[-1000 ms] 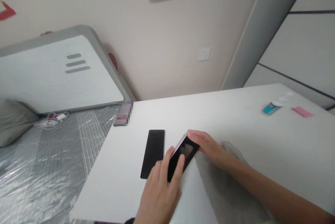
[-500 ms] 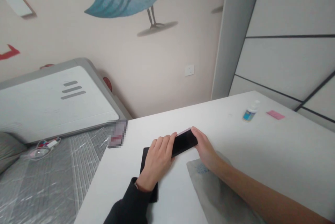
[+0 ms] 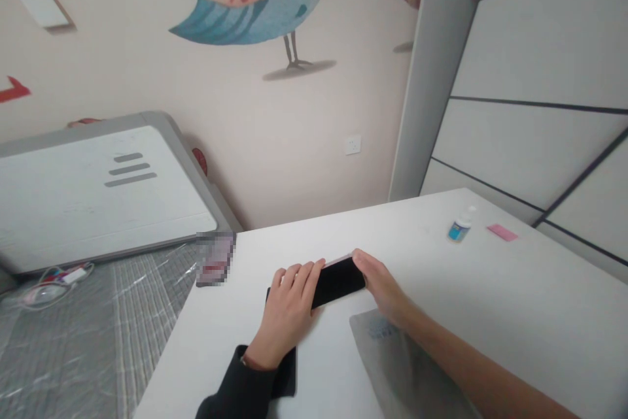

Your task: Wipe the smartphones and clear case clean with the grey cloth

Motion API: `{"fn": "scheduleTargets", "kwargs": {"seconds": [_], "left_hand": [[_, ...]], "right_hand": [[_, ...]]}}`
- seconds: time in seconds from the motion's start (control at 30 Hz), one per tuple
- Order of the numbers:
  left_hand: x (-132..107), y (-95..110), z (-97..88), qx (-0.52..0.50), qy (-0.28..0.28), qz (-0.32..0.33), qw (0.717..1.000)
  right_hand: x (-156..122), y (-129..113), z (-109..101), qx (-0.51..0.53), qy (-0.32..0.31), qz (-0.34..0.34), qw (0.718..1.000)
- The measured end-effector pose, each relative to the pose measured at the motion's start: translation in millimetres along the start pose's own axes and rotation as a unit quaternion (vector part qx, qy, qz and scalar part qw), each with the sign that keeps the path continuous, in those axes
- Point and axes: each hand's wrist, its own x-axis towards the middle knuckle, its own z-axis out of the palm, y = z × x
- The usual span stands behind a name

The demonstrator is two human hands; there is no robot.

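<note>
Between my two hands is a smartphone (image 3: 338,280) with a black, dark screen facing up, tilted a little above the white table (image 3: 422,340). My left hand (image 3: 290,304) wraps over its left end, fingers across the screen. At the right end, my right hand (image 3: 383,285) grips the phone by its edge. A flat black object (image 3: 287,373) lies on the table, partly hidden under my left hand and forearm; its kind I cannot tell. Below my right forearm lies a grey cloth-like pouch (image 3: 387,357) with faint blue print.
A small bottle with a blue label (image 3: 459,229) and a pink slip (image 3: 502,232) sit at the table's far right. A blurred-out item (image 3: 216,259) lies at the far left corner. Left of the table is a plastic-covered bed (image 3: 98,340) with cables (image 3: 53,285).
The camera view has shifted slightly, so the scene sits lower in the picture. Both hands still hold the phone in nearly the same pose.
</note>
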Motion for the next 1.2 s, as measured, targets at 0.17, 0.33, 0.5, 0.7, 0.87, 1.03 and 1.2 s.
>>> {"fn": "scheduleTargets", "kwargs": {"seconds": [0.17, 0.33, 0.5, 0.7, 0.87, 1.03, 1.2], "left_hand": [[-11, -13, -13.6, -0.005, 0.039, 0.027, 0.999], [-8, -20, -13.7, -0.036, 0.006, 0.068, 0.997], [-7, -28, -11.7, -0.061, -0.003, 0.108, 0.992], [-10, -37, -9.2, -0.090, -0.008, 0.109, 0.990], [-8, -39, -6.2, -0.108, -0.007, 0.121, 0.987], [-6, -38, -7.7, -0.109, -0.014, 0.140, 0.984], [-6, -38, -12.0, -0.100, -0.026, 0.138, 0.985]], "right_hand": [[-7, -4, -4, 0.013, -0.088, 0.060, 0.994], [-10, 6, -9, 0.047, -0.166, 0.143, 0.975], [-13, 6, -5, 0.123, -0.252, 0.184, 0.942], [-19, 5, -5, 0.176, -0.294, 0.203, 0.917], [-24, 12, -8, 0.203, -0.311, 0.220, 0.902], [-27, 12, -4, 0.232, -0.333, 0.210, 0.889], [-33, 8, 2, 0.228, -0.317, 0.243, 0.888]]}}
